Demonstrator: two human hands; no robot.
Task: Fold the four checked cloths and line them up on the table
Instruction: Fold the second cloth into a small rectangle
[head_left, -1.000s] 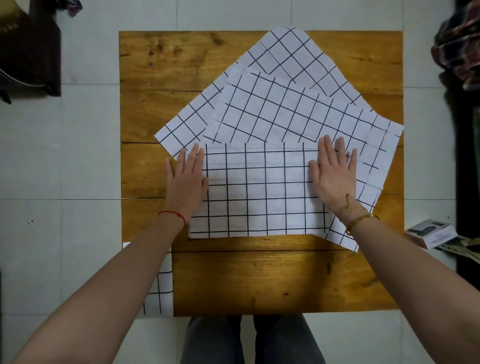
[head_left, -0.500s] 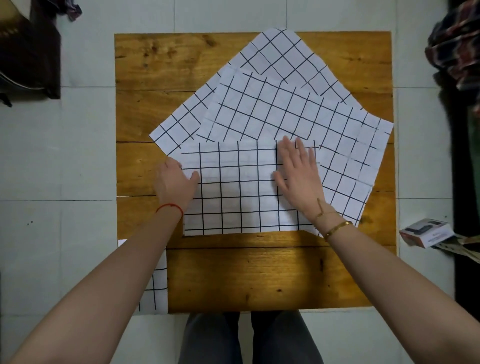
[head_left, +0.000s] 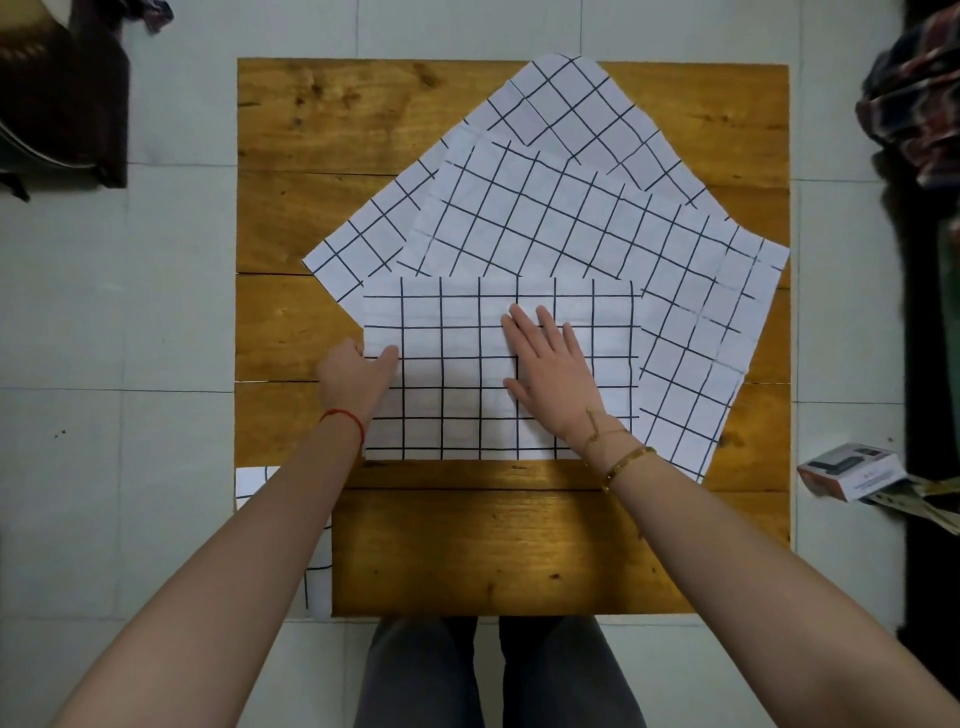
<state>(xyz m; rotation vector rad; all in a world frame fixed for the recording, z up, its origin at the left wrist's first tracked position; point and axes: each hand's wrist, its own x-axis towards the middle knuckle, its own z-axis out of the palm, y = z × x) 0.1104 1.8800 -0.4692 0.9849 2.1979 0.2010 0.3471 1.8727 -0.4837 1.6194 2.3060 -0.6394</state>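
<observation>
Two unfolded checked cloths (head_left: 571, 218) fanned behind the folded rectangular cloth (head_left: 457, 405) on plank table (head_left: 467, 545). Left hand (head_left: 356, 382) pinching its left edge; right hand (head_left: 550, 384) pressed flat, fingers straight, holding nothing.

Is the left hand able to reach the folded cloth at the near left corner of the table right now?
Probably yes: the left hand only pinches the front cloth's left edge, and the corner cloth lies just beneath that forearm, nothing between.
</observation>
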